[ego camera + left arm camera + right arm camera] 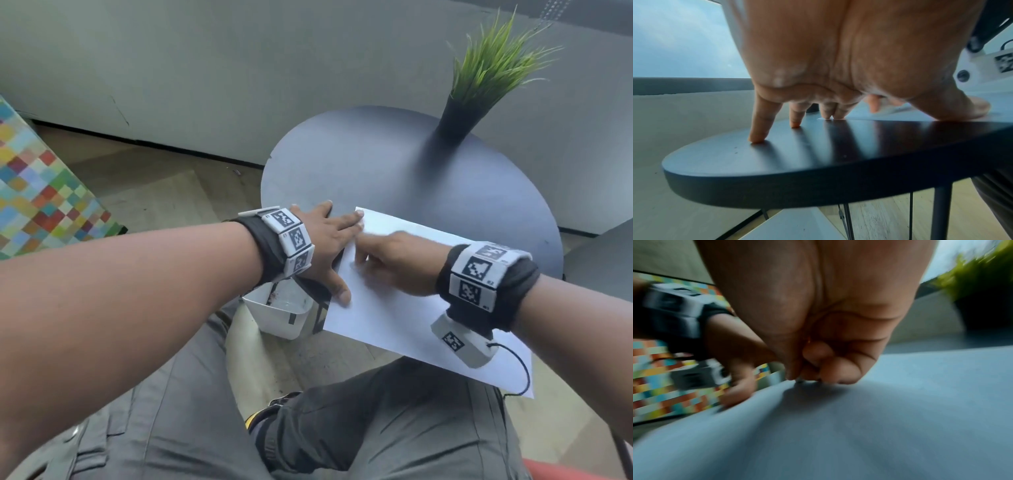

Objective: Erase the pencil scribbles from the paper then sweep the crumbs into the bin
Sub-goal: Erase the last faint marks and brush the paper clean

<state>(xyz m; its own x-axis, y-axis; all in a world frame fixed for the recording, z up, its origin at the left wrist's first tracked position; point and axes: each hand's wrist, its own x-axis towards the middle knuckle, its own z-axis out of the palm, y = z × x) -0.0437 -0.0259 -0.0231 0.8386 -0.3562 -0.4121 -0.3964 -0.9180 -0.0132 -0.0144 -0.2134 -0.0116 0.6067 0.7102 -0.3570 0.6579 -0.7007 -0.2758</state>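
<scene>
The paper [394,308] is pinned by the spread left hand [322,246] — fingers straight. The right hand [394,263] is curled, its grip pinching something small and blurred, judged an eraser. Erasing seems underway — sweeping into the bin [281,315] is left.

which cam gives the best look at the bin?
Head view: the white plastic bin shows its open top and front wall beside the round dark table, partly under the left hand. Left wrist view shows only a pale blurred shape under the table, possibly the bin. Right wrist: not visible.

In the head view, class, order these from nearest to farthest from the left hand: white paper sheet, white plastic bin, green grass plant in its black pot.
1. White paper sheet, under the left hand's fingertips.
2. White plastic bin, just below it.
3. Green grass plant, at the table's far side.
</scene>
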